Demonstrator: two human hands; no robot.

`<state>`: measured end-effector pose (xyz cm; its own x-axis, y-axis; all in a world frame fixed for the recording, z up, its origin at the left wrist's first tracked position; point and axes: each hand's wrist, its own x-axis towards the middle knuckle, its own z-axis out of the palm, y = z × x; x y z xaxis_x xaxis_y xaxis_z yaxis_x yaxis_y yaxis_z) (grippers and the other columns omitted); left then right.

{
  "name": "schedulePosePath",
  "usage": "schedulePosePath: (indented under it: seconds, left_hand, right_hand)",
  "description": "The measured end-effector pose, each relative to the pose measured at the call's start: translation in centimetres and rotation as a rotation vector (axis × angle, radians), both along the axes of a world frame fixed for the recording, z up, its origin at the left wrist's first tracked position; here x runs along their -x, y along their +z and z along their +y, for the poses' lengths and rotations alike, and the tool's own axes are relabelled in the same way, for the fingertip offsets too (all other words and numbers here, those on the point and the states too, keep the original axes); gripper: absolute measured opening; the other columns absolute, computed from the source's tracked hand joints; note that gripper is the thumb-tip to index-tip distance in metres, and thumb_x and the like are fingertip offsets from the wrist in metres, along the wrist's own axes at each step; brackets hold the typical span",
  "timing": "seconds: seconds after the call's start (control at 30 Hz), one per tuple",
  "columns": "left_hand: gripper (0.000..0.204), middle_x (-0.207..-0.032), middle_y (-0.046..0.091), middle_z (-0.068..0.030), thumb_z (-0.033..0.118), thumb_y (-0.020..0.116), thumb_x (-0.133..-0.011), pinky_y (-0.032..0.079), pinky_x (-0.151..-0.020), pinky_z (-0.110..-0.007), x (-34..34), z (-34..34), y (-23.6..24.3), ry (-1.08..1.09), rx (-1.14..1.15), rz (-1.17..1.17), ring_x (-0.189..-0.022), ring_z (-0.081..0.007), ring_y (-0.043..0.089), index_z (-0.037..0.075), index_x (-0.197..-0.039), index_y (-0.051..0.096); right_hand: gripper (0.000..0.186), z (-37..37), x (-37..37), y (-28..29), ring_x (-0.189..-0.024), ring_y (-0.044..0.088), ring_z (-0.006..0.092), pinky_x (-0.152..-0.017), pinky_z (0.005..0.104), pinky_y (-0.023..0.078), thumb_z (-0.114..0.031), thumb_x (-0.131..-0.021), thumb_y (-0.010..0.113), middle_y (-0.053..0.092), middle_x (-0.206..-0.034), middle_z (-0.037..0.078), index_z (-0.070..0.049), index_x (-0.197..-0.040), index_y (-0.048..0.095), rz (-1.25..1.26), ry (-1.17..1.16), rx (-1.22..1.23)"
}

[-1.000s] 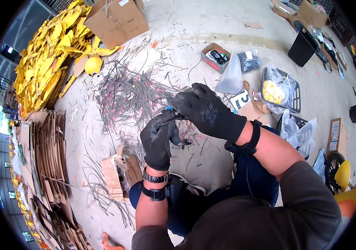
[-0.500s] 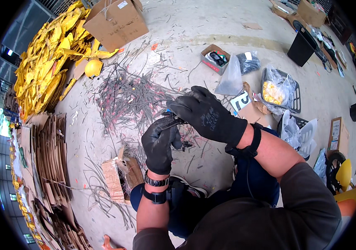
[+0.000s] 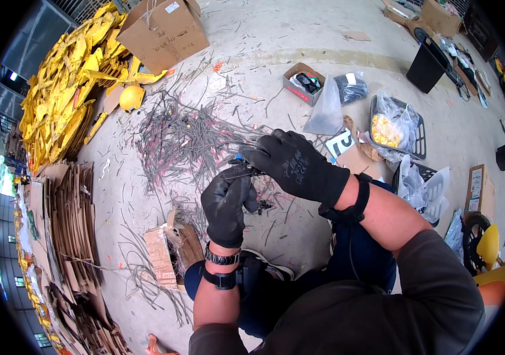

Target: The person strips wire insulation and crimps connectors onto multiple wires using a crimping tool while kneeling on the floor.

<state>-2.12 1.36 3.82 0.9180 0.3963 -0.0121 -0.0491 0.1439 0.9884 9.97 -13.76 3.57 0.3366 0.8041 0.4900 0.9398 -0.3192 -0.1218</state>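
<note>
The left hand has slid a little lower; the right hand has closed in over the small black part.

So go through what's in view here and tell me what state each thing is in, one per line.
Left hand: gloved, closed on a small dark part.
Right hand: gloved, fingers pinching the same part.
Grey strips: scattered loose on the floor.
Big carton: closed.
Small box: open.
Flat cardboard: stacked.

Bright and even daylight, soft and weak shadows on the pale concrete floor, no strong glare, centre sharp, strong fisheye bending toward the rim, black round border, edges slightly smeared and less sharp
</note>
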Motion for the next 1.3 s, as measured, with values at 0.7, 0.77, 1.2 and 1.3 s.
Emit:
schedulePosePath:
  seconds: [0.7, 0.77, 1.2, 1.3]
  left_hand:
    - [0.01, -0.082, 0.07, -0.008, -0.002, 0.069, -0.087, 0.05, -0.06, -0.026, 0.2, 0.8, -0.6, -0.03, -0.827, -0.272, -0.066, -0.0124, 0.063, -0.002, -0.097, 0.074]
    - [0.011, -0.08, 0.069, -0.0068, 0.0, 0.069, -0.088, 0.049, -0.059, -0.026, 0.1, 0.6, -0.4, -0.032, -0.734, -0.232, -0.066, -0.011, 0.061, -0.002, -0.097, 0.074]
    - [0.035, -0.074, 0.063, -0.0068, 0.018, 0.055, -0.099, 0.046, -0.056, -0.024, -0.5, 0.6, -0.5, -0.031, -0.107, 0.003, -0.061, -0.0114, 0.056, -0.011, -0.117, 0.063]
    - [0.04, -0.08, 0.065, -0.0103, 0.017, 0.053, -0.099, 0.05, -0.058, -0.027, -0.8, 1.1, -1.2, 0.036, -0.028, -0.053, -0.063, -0.0152, 0.06, -0.011, -0.127, 0.057]
  right_hand:
    - [0.031, -1.6, -1.6, 1.1, -0.092, 0.067, 0.0346, -0.08, 0.0422, 0.053, -0.024, -0.093, 0.066, 0.068, -0.097, 0.016, -0.01, -0.121, 0.066, 0.598, 0.232, 0.087]
    - [0.031, -1.6, -1.7, 1.2, -0.094, 0.067, 0.0347, -0.082, 0.0414, 0.053, -0.024, -0.095, 0.065, 0.069, -0.101, 0.017, -0.009, -0.121, 0.066, 0.64, 0.227, 0.109]
    - [0.036, -3.1, -5.8, -2.6, -0.096, 0.067, 0.0384, -0.085, 0.0443, 0.052, -0.026, -0.093, 0.062, 0.069, -0.101, 0.022, -0.005, -0.123, 0.065, 0.653, 0.024, 0.029]
    - [0.037, -2.5, -4.8, -2.6, -0.099, 0.066, 0.0397, -0.088, 0.0461, 0.051, -0.026, -0.093, 0.062, 0.069, -0.105, 0.022, -0.005, -0.124, 0.064, 0.713, 0.063, 0.077]
